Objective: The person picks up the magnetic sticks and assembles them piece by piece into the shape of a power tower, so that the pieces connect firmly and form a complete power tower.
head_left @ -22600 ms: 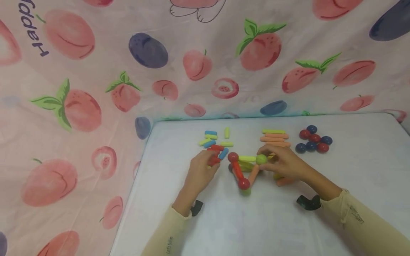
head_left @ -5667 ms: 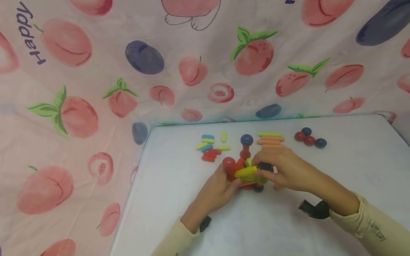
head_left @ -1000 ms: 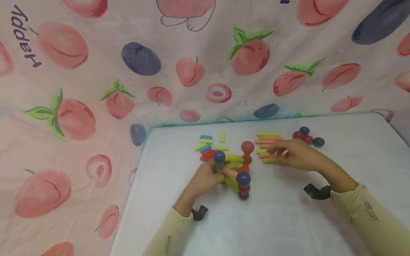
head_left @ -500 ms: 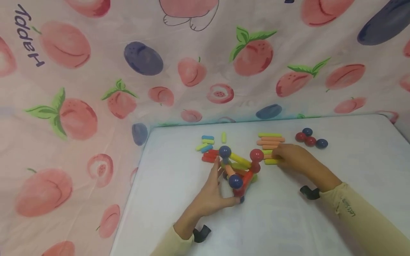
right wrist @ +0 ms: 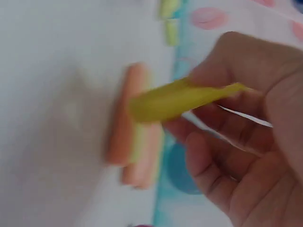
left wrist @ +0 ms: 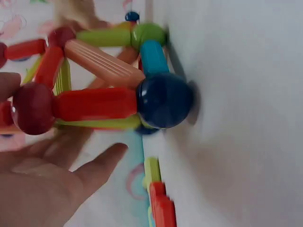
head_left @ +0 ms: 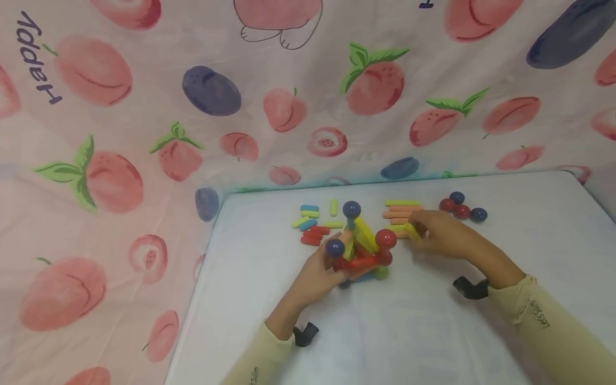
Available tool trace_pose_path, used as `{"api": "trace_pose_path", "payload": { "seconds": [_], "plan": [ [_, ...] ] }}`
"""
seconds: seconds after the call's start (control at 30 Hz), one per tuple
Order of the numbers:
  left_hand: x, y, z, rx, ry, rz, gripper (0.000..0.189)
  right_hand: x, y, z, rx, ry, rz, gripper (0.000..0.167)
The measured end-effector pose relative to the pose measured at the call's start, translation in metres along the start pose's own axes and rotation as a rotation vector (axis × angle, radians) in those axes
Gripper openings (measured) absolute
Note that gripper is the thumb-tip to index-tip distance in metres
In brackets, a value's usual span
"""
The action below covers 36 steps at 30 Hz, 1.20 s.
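A frame of magnetic sticks and balls (head_left: 364, 262) stands on the white table in the head view, with blue and red balls on raised posts. My left hand (head_left: 313, 278) holds its left side, fingers partly hidden behind it. In the left wrist view, a dark blue ball (left wrist: 164, 100) at the frame's base joins a red stick (left wrist: 97, 103) and a blue one. To the right, my right hand (head_left: 440, 234) pinches a yellow magnetic stick (right wrist: 165, 101) between thumb and finger, just above a row of orange and yellow sticks (head_left: 403, 214).
Short red, blue and yellow-green sticks (head_left: 315, 234) lie behind the left hand. Several loose red and blue balls (head_left: 462, 212) sit at the back right. A fruit-printed cloth (head_left: 298, 80) rises behind the table (head_left: 409, 331).
The frame has turned in my left hand, its red ball staying right while the blue balls shifted. My right hand reached into the stick row and has lifted a yellow stick.
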<state>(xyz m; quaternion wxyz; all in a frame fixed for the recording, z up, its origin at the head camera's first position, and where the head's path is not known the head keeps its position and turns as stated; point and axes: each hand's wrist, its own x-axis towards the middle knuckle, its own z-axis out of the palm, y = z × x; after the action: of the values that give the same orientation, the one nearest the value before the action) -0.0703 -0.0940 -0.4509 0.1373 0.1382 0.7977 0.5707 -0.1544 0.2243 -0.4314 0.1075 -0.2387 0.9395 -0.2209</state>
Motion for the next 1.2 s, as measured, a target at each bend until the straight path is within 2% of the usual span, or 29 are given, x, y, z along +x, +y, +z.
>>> {"api": "trace_pose_path", "payload": {
  "seconds": [0.1,0.23,0.3,0.37,0.47,0.6,0.73,0.83,0.97,1.2],
  "plan": [
    [0.002,-0.004,-0.007,0.026,0.009,0.015,0.061,-0.007,-0.014,-0.021,0.094,0.140,-0.045,0.032],
    [0.001,-0.006,-0.010,0.082,0.030,0.014,0.056,-0.014,-0.042,-0.045,0.216,0.348,-0.094,0.032],
    [0.001,-0.007,-0.009,0.092,0.039,0.010,0.056,-0.017,-0.061,-0.053,0.269,0.422,-0.106,0.029],
    [0.000,-0.007,-0.008,0.101,0.047,0.004,0.054,-0.020,-0.080,-0.057,0.288,0.453,-0.141,0.027],
    [0.001,-0.007,-0.007,0.111,0.054,0.002,0.051,-0.020,-0.107,-0.056,0.253,0.446,-0.228,0.025],
    [0.002,-0.006,-0.006,0.126,0.054,0.015,0.048,-0.012,-0.132,-0.043,0.104,0.357,-0.325,0.021],
    [0.003,-0.006,-0.005,0.137,0.054,0.027,0.046,-0.006,-0.145,-0.030,-0.089,0.257,-0.314,0.032],
    [0.004,-0.005,-0.004,0.138,0.053,0.031,0.044,-0.003,-0.147,-0.023,-0.177,0.215,-0.289,0.039],
    [0.004,-0.004,-0.003,0.134,0.055,0.033,0.043,-0.002,-0.145,-0.016,-0.198,0.199,-0.286,0.034],
    [0.002,-0.003,-0.003,0.128,0.065,0.026,0.048,-0.003,-0.139,-0.013,-0.172,0.250,-0.283,0.030]
  ]
}}
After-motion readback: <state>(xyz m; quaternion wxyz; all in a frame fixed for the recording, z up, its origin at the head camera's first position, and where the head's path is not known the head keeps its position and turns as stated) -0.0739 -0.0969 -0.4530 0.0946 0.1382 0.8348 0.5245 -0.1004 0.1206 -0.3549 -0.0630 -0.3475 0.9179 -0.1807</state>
